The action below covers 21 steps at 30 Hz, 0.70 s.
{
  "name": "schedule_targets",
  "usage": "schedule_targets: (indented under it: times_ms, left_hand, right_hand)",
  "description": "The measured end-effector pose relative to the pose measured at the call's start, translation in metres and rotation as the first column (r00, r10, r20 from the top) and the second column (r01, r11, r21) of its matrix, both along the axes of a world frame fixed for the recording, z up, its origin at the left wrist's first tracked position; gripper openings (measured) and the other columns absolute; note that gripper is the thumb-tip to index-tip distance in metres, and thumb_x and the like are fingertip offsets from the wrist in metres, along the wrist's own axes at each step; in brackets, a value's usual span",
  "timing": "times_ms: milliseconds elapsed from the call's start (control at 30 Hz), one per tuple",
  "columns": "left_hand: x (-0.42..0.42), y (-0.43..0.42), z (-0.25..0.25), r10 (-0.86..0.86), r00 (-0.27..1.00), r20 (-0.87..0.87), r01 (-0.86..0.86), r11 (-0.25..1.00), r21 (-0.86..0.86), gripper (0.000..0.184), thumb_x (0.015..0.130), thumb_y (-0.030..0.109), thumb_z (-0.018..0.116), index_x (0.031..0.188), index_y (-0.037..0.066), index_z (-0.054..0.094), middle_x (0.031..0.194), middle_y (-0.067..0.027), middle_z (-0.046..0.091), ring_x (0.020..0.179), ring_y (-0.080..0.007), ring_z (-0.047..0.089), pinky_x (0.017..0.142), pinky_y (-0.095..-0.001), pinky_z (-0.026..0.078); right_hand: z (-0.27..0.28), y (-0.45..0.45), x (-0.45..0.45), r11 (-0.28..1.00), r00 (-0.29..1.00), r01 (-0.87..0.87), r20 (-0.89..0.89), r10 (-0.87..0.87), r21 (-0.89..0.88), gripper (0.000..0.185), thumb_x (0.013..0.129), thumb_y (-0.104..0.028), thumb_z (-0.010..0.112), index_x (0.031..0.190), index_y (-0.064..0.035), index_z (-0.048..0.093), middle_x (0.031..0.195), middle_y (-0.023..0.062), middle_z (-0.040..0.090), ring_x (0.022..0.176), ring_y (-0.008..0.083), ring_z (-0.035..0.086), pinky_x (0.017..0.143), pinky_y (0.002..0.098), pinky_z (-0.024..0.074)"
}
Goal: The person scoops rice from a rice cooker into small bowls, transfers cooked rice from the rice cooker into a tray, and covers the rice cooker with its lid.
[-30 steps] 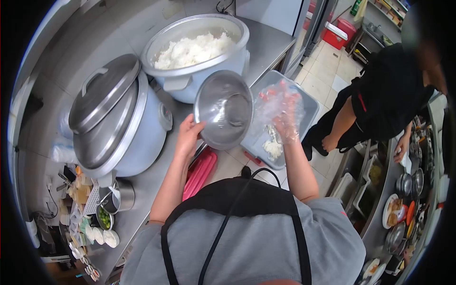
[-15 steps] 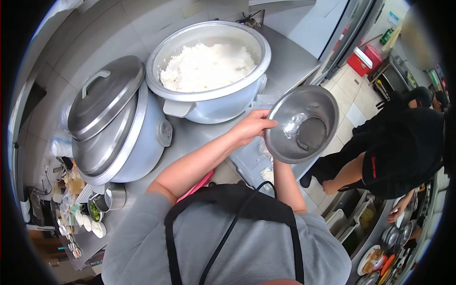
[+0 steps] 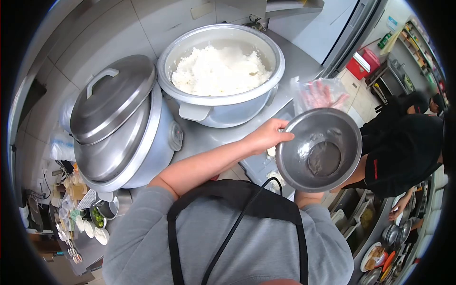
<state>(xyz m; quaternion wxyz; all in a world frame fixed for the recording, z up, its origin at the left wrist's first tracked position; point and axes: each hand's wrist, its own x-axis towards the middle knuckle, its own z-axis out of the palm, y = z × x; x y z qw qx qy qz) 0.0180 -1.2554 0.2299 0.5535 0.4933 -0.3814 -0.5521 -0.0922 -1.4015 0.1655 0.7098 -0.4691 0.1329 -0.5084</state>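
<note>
My left hand [image 3: 268, 136] pinches the rim of a metal bowl [image 3: 319, 149], which is tilted with its hollow side toward me and holds no food. Beyond the bowl's upper rim is my right hand [image 3: 323, 94], inside a clear plastic bag or glove [image 3: 298, 92], with its fingers spread apart. The bowl hides my right wrist and most of that forearm. White rice [image 3: 218, 71] fills much of the open cooker [image 3: 197, 99] ahead of me. Partly behind the bowl and my left arm, a grey bin [image 3: 254, 166] has white bits in it.
At the left stands a second cooker [image 3: 159, 133] with metal lids [image 3: 114, 99] leaning on it. A pot [image 3: 124, 202] and small containers are at lower left. Two people in black [image 3: 403, 156] are at the right, beside a counter with plates [image 3: 373, 256] and bowls.
The bowl has moved right in my left hand, from near the cookers to in front of my right arm. My bagged right hand has risen out of the grey bin and shows beyond the bowl.
</note>
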Motion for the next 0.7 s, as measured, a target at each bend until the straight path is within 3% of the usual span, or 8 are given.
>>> schedule_targets:
  times_ms: [133,200,267,333,500,633,667,700]
  left_hand:
    - [0.031,0.001,-0.001,0.122,0.992,0.041,-0.118,0.987,-0.105,0.018,0.080,0.011,0.055,0.094,0.000,0.058,0.080,-0.0032,0.059,0.072,-0.0077,0.052,0.065,-0.0247,0.043]
    - [0.049,0.006,0.028,0.319,0.876,0.361,-0.243,0.940,-0.240,0.023,0.079,0.010,0.054,0.098,-0.003,0.056,0.084,-0.0080,0.060,0.076,-0.0116,0.055,0.068,-0.0265,0.044]
    - [0.065,0.001,0.051,0.417,0.829,0.372,-0.320,0.900,-0.295,0.026,0.079,0.009,0.051,0.101,-0.004,0.054,0.088,-0.0120,0.060,0.080,-0.0147,0.057,0.071,-0.0275,0.045]
    - [0.079,-0.017,0.054,0.518,0.795,0.315,-0.414,0.844,-0.341,0.020,0.073,0.006,0.051,0.088,-0.006,0.055,0.065,-0.0123,0.060,0.048,-0.0184,0.058,0.041,-0.0291,0.048]
    - [0.089,-0.045,0.049,0.566,0.755,0.331,-0.424,0.807,-0.412,0.016,0.071,0.006,0.051,0.080,-0.006,0.056,0.063,-0.0144,0.059,0.047,-0.0193,0.058,0.042,-0.0303,0.048]
    - [0.088,-0.064,0.039,0.621,0.596,0.509,-0.394,0.779,-0.489,0.017,0.074,0.008,0.052,0.083,-0.005,0.057,0.074,-0.0167,0.061,0.064,-0.0239,0.060,0.061,-0.0336,0.047]
    - [0.087,-0.072,0.037,0.644,0.554,0.527,-0.394,0.761,-0.516,0.018,0.076,0.008,0.052,0.087,-0.004,0.059,0.080,-0.0160,0.062,0.074,-0.0240,0.060,0.070,-0.0328,0.045]
    - [0.085,-0.078,0.036,0.644,0.554,0.527,-0.393,0.761,-0.517,0.018,0.076,0.008,0.052,0.087,-0.004,0.059,0.080,-0.0160,0.062,0.074,-0.0240,0.060,0.070,-0.0328,0.045]
  right_hand:
    - [0.025,0.000,0.003,0.999,0.999,0.031,0.022,-0.032,0.016,0.043,0.089,-0.031,0.043,0.121,-0.0021,0.039,0.119,0.0113,0.046,0.107,0.0213,0.048,0.087,0.0343,0.0430]
    - [0.041,-0.005,0.003,0.998,0.999,0.033,0.042,-0.035,0.044,0.043,0.089,-0.031,0.043,0.121,-0.0018,0.039,0.119,0.0116,0.046,0.106,0.0216,0.048,0.086,0.0348,0.0436]
    - [0.057,-0.014,0.005,0.997,0.997,0.023,0.074,-0.028,0.072,0.043,0.089,-0.032,0.043,0.120,-0.0016,0.039,0.119,0.0119,0.047,0.106,0.0219,0.049,0.086,0.0352,0.0442]
    - [0.065,-0.018,0.008,0.995,0.996,0.000,0.093,-0.009,0.102,0.043,0.090,-0.032,0.043,0.120,-0.0014,0.039,0.118,0.0123,0.047,0.106,0.0222,0.049,0.085,0.0356,0.0447]
    - [0.078,-0.020,0.008,0.987,0.989,-0.102,0.118,0.088,0.124,0.044,0.089,-0.034,0.042,0.120,-0.0013,0.041,0.118,0.0124,0.048,0.106,0.0228,0.049,0.088,0.0376,0.0431]
    - [0.075,-0.029,-0.003,0.913,0.920,-0.375,0.180,0.347,0.160,0.050,0.088,-0.037,0.042,0.124,-0.0018,0.040,0.122,0.0115,0.047,0.112,0.0227,0.045,0.095,0.0385,0.0356]
    - [0.070,-0.026,-0.009,0.914,0.921,-0.374,0.182,0.345,0.159,0.050,0.088,-0.037,0.042,0.124,-0.0018,0.040,0.122,0.0115,0.047,0.112,0.0227,0.045,0.095,0.0385,0.0356]
    - [0.061,-0.020,-0.016,0.990,0.990,-0.141,-0.031,0.141,0.005,0.052,0.087,-0.037,0.045,0.125,-0.0018,0.040,0.124,0.0113,0.046,0.115,0.0219,0.042,0.097,0.0373,0.0328]
